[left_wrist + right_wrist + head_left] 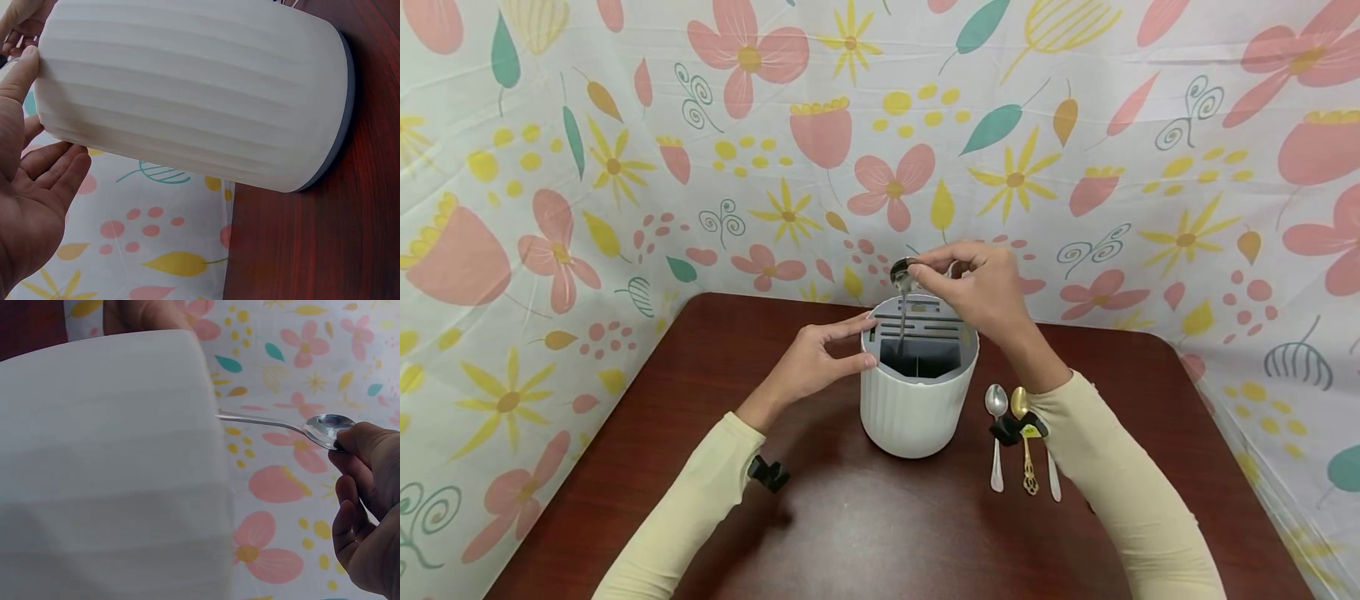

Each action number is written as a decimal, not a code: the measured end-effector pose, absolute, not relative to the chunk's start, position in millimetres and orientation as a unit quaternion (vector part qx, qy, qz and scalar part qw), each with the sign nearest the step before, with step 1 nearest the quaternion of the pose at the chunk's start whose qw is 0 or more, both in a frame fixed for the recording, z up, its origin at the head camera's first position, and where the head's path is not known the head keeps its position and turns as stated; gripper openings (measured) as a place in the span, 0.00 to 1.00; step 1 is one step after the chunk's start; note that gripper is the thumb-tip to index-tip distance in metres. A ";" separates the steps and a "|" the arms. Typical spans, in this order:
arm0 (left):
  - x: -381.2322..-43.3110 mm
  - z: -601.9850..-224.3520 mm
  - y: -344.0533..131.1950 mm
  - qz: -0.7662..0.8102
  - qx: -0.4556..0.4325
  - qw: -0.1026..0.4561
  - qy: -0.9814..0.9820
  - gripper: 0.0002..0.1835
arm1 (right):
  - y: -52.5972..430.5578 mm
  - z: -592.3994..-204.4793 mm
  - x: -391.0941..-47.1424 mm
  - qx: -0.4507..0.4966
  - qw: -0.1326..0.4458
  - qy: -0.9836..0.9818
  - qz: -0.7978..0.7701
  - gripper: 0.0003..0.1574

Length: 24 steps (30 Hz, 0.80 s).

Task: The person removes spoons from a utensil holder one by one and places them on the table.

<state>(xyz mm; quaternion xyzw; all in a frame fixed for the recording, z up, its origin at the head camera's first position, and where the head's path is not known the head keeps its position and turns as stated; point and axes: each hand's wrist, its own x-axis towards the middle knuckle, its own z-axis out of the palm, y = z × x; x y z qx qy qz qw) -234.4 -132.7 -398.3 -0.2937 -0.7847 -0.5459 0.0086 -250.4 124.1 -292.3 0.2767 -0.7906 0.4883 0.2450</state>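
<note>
A white ribbed utensil holder (913, 417) with a grey slotted top stands upright on the table. My right hand (981, 287) is above it, pinching a silver spoon (328, 430) by its bowl between thumb and fingers. The spoon's handle points down into an open compartment at the front of the top, its tip hidden inside. At the left side of the rim, my left hand (812, 354) touches the holder with extended fingers and thumb. The left wrist view shows the thumb (28, 65) right at the rim's edge.
To the right of the holder lie a silver spoon (996, 402), a gold spoon (1030, 479) with an ornate handle, and another silver utensil (1054, 482), partly covered by the right sleeve. The dark wooden table (850, 533) meets a floral cloth backdrop (820, 175) behind.
</note>
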 end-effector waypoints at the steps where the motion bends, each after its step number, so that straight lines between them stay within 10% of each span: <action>1: -234.3 -398.0 -132.6 -0.547 -0.294 0.008 -0.784 0.30 | 124.1 -290.4 -250.1 0.271 0.246 -0.792 0.489 0.03; 24: -233.2 -396.6 -133.1 -0.541 -0.293 0.011 -0.788 0.31 | 144.7 -235.5 -252.1 0.273 0.323 -0.738 0.525 0.05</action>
